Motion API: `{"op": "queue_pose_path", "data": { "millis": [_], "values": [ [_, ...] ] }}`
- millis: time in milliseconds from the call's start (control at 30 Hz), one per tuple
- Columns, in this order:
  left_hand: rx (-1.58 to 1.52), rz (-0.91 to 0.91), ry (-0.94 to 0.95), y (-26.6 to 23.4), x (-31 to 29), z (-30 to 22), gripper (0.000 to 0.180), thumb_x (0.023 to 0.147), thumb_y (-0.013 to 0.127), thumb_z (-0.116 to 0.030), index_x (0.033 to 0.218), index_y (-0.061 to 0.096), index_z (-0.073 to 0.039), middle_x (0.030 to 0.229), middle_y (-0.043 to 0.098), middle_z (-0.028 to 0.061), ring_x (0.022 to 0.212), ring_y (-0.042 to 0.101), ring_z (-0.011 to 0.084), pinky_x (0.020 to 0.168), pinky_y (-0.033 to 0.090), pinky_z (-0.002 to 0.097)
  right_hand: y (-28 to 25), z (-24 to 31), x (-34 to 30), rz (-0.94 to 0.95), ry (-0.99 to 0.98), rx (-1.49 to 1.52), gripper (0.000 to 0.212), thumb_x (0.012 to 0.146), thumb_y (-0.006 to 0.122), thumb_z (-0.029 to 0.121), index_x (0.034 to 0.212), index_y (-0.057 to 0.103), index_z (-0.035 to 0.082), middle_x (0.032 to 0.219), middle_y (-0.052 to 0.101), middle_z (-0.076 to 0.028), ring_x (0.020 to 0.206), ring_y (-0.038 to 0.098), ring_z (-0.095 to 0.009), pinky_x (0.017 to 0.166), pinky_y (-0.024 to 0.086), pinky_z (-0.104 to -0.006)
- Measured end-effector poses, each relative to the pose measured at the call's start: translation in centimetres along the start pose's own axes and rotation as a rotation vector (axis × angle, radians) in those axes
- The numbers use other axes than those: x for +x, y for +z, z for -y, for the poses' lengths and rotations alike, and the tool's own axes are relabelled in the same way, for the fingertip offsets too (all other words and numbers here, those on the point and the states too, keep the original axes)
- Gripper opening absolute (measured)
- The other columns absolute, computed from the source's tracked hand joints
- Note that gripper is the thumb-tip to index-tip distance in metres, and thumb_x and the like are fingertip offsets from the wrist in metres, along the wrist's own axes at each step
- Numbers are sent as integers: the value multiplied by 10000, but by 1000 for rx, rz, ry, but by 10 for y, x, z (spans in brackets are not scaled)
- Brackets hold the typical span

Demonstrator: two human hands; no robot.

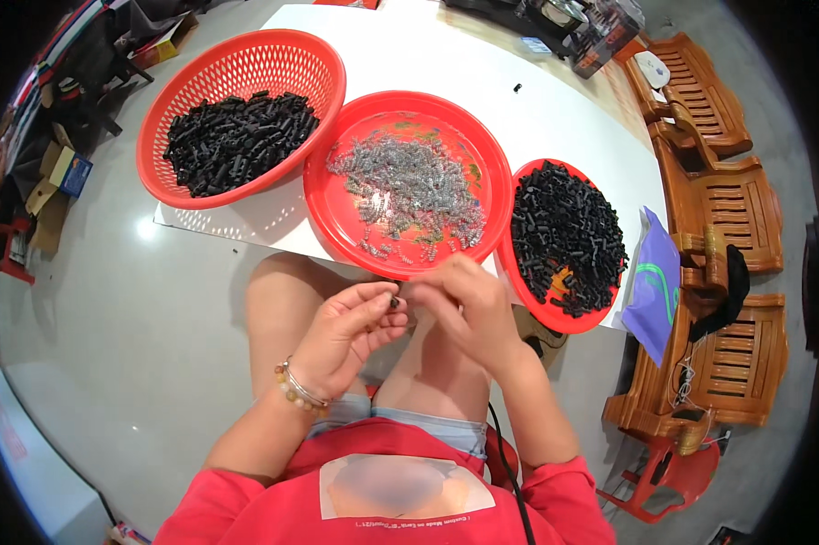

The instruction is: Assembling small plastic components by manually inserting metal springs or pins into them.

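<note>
- A red perforated basket [237, 77] at the far left of the white table [428, 54] holds a heap of black tube-like parts [241, 141]
- Right of it, a round red tray [330, 222] holds a loose pile of silvery coil springs [409, 186], thickest at the middle and right
- Farther right, a smaller red tray [555, 320] is filled with short black pieces [573, 232], its floor showing at the near end
- The small black piece [394, 302] is dark and stubby, its finer shape too small to tell, and sits in the left hand just past the round tray's near edge, above the lap
- The left hand [360, 320] is turned partly palm up, thumb and forefinger closed on the piece, other fingers loosely curled
- The right hand [464, 304] is bent inward beside it, fingers curled and blurred; I cannot tell whether they grip anything
</note>
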State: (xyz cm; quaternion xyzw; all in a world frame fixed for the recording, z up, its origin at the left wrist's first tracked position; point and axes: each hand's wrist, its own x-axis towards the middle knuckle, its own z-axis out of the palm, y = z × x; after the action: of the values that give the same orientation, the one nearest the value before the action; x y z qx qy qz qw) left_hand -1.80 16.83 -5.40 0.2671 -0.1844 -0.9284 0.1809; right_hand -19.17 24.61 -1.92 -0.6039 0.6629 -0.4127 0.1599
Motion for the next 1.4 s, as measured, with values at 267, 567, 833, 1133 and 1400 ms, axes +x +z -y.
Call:
{"op": "queue_pose_path", "data": {
  "millis": [267,567,833,1133,1400],
  "values": [
    [-64,-73,19,-8,0,-11,237,918,578,-103,1138,562,-16,1017,639,99,892,624,156,833,536,293,12,-2,46,132,106,-418,131,795,667,152,885,697,62,815,597,-100,719,626,-307,628,506,-403],
    [-112,-44,34,-12,1,-12,242,931,558,-101,1157,538,-17,1027,624,100,900,627,165,819,553,290,15,-6,46,113,95,-359,98,779,674,134,825,676,48,804,601,-101,679,619,-286,605,498,-387],
    [-171,22,4,-6,-1,-7,211,935,560,-114,1131,565,-37,1023,636,89,901,623,158,818,547,282,18,15,3,-43,165,340,103,764,714,17,855,666,29,793,581,-27,598,489,-54,502,375,-207],
    [-146,54,-7,15,-9,3,216,940,550,-109,1145,555,-42,1012,630,75,898,623,153,817,543,282,14,20,-18,-128,119,443,135,753,710,-33,867,671,28,845,586,-25,670,523,-50,546,380,-187],
    [-101,41,-17,14,-13,13,232,949,509,-72,1177,533,-40,1050,619,74,931,621,149,849,543,302,4,29,-28,-243,30,164,144,729,732,80,871,710,69,829,636,-56,621,629,-126,521,473,-234]
  ]
}}
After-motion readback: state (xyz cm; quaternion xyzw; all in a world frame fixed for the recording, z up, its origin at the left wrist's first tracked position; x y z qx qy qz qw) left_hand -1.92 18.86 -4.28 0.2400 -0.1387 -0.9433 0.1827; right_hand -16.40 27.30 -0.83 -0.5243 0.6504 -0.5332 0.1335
